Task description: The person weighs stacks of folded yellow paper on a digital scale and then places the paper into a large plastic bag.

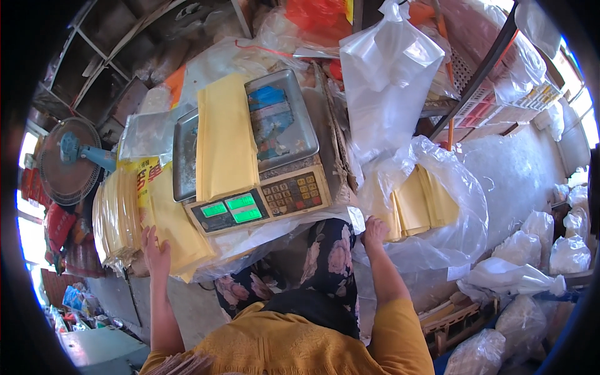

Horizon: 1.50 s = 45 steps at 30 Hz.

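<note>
My left hand (pixel 156 251), fingers apart, is at the left edge of some loose yellow sheets (pixel 176 229), beside a stack of clear-wrapped yellow bundles (pixel 117 215). Across the metal pan (pixel 293 140) of a digital weighing scale (pixel 262 206) lies a thick stack of yellow sheets (pixel 227 140). Green displays (pixel 241 200) are lit on the scale's front. My right hand (pixel 376 230) has curled fingers at the near left rim of a large clear plastic bag (pixel 468 206). More yellow sheets (pixel 419 201) stand in that bag. What the right fingers grip is hidden.
A blue fan (pixel 70 159) stands at the left. An upright clear plastic bag (pixel 389 79) hangs beyond the table's right side. Several filled clear bags (pixel 569 253) line the right, near a low wooden frame (pixel 450 318). Plastic crates (pixel 487 103) sit at the back right.
</note>
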Available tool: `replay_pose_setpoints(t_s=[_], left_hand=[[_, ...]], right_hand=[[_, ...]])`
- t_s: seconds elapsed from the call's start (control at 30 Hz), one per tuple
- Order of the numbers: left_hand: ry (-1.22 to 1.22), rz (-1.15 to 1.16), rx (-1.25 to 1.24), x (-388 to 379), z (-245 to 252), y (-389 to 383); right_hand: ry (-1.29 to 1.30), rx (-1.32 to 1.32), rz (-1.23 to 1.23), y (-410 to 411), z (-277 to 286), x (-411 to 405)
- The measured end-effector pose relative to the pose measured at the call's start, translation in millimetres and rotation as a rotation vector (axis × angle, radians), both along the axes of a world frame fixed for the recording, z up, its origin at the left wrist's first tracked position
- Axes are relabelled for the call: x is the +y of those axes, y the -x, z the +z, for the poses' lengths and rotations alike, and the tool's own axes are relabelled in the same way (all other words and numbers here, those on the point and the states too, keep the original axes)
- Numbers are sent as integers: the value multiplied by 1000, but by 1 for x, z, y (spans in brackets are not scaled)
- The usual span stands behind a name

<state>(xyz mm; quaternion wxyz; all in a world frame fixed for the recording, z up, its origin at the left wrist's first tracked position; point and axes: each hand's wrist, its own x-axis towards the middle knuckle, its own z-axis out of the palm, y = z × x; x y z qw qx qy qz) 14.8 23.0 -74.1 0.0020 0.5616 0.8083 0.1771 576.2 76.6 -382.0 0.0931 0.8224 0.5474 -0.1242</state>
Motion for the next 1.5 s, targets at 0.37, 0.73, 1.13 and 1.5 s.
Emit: replay_pose_setpoints(t_s=[0.37, 0.73, 1.13, 1.5], left_hand=[[-185, -71, 58, -4, 6, 3], [337, -891, -1010, -18, 18, -174], [-512, -523, -1818, -35, 88, -86], [-758, -295, -1696, -60, 91, 21]], right_hand=[[-503, 573, -238, -108, 192, -12], [-1039, 1989, -201, -39, 318, -146], [58, 1457, -95, 28, 307, -124], [-686, 626, 713, 235, 425, 57]])
